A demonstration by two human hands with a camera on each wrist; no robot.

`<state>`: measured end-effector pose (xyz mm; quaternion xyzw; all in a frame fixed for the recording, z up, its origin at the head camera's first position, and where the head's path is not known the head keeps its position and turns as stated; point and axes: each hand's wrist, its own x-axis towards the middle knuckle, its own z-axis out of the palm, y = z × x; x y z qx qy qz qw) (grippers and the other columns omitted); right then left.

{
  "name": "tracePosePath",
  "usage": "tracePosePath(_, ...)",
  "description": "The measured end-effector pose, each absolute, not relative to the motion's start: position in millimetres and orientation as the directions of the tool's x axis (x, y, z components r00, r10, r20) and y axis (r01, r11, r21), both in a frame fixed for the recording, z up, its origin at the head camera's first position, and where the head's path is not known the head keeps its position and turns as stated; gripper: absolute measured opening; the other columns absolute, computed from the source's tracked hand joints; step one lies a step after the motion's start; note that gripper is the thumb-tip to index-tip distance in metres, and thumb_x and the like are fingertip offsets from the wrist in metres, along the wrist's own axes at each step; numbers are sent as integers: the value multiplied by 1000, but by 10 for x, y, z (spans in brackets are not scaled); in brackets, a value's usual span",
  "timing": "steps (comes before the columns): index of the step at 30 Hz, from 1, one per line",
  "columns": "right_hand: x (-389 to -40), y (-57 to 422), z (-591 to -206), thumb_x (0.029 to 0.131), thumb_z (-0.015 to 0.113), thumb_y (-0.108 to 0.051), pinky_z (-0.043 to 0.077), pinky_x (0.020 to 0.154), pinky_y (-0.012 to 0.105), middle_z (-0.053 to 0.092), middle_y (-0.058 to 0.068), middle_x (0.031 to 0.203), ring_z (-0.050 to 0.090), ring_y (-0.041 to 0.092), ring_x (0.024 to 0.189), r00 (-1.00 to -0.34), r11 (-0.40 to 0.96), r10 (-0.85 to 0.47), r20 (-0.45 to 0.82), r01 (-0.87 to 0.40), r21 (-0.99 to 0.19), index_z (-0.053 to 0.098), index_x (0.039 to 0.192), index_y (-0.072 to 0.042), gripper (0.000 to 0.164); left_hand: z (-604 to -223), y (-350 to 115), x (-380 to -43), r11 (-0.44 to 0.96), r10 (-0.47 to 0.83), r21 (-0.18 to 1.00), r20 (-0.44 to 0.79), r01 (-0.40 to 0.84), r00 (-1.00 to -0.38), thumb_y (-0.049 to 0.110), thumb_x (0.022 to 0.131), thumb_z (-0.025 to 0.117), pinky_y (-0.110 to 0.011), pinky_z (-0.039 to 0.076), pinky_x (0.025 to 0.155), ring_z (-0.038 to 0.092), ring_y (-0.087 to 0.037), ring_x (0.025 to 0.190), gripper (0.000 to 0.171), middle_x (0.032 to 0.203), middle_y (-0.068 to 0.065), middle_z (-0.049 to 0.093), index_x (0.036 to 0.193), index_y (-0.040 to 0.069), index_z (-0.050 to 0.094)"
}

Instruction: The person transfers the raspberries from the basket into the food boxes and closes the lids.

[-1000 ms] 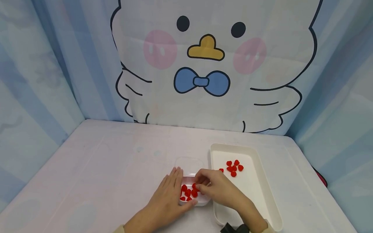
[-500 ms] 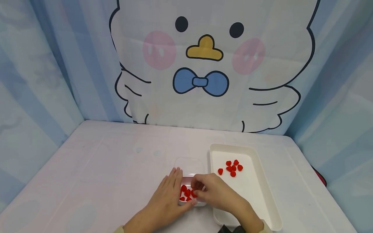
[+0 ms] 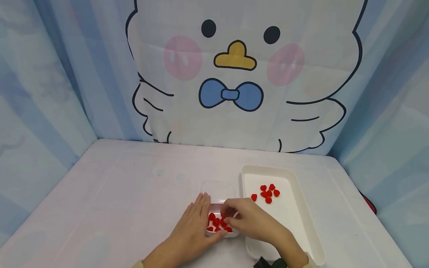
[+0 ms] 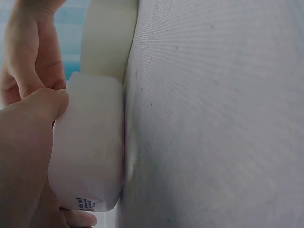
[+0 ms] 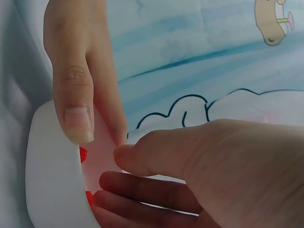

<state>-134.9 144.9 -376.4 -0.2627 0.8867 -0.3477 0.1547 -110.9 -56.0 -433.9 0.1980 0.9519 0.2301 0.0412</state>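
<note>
In the head view a small white box (image 3: 231,235) with a hinged clear lid (image 3: 218,190) lifted at the back holds several red, raspberry-like pieces (image 3: 216,222). My left hand (image 3: 191,227) lies along its left side, fingers straight, thumb across the front rim; the left wrist view shows that thumb (image 4: 54,100) against the box wall. Over the right part of the box my right hand (image 3: 249,219) reaches in with bent fingers. In the right wrist view its thumb and fingertips (image 5: 108,179) stand apart with nothing visible between them; a fingertip is close to a red piece (image 5: 89,197).
Right of the box lies a shallow white tray (image 3: 305,219), with several more red pieces (image 3: 269,193) near its back. A pale cloth covers the table (image 3: 117,193). Behind hangs a curtain (image 3: 231,126) with a cartoon bird.
My right hand has shifted slightly left and down inside the box, and a red piece now shows by its front right. The left hand stays where it was.
</note>
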Motion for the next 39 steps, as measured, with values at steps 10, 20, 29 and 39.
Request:
tracePosePath(10, -1397, 1599, -3720, 92, 66, -10, 57, 79, 21, 71, -3, 96, 66, 8, 89, -874, 629, -485, 39, -379, -678, 69, 102, -11, 10, -4342, -548, -1110, 820, 390, 452, 7, 351, -921, 70, 86, 57, -56, 27, 120, 22, -31, 152, 101, 163, -13, 28, 155, 4, 23)
tracePosePath(20, -1486, 1809, -3718, 91, 67, -8, 56, 71, 22, 72, 2, 92, 65, 8, 84, -933, 658, -347, 94, -314, -685, 69, 98, -13, 9, -4347, -534, -1099, 825, 382, 441, 29, 355, -924, 67, 86, 59, -55, 26, 121, 23, -31, 152, 100, 162, -14, 29, 155, 3, 25)
tracePosePath(29, -1573, 1945, -3758, 91, 65, -6, 54, 64, 22, 71, 8, 89, 65, 14, 72, -981, 694, -188, 43, -164, -701, 67, 100, -6, 9, -4348, -519, -1105, 831, 379, 435, 15, 347, -925, 67, 84, 60, -56, 25, 121, 23, -31, 152, 101, 162, -13, 29, 155, 4, 25)
tracePosePath(39, -1649, 2051, -3782, 91, 64, -5, 54, 63, 21, 69, 10, 90, 64, 17, 74, -996, 718, -78, 39, -83, -691, 67, 101, -1, 11, -4342, -503, -1124, 857, 353, 406, -14, 317, -936, 69, 80, 63, -57, 22, 122, 21, -32, 153, 105, 163, -11, 27, 156, 8, 26)
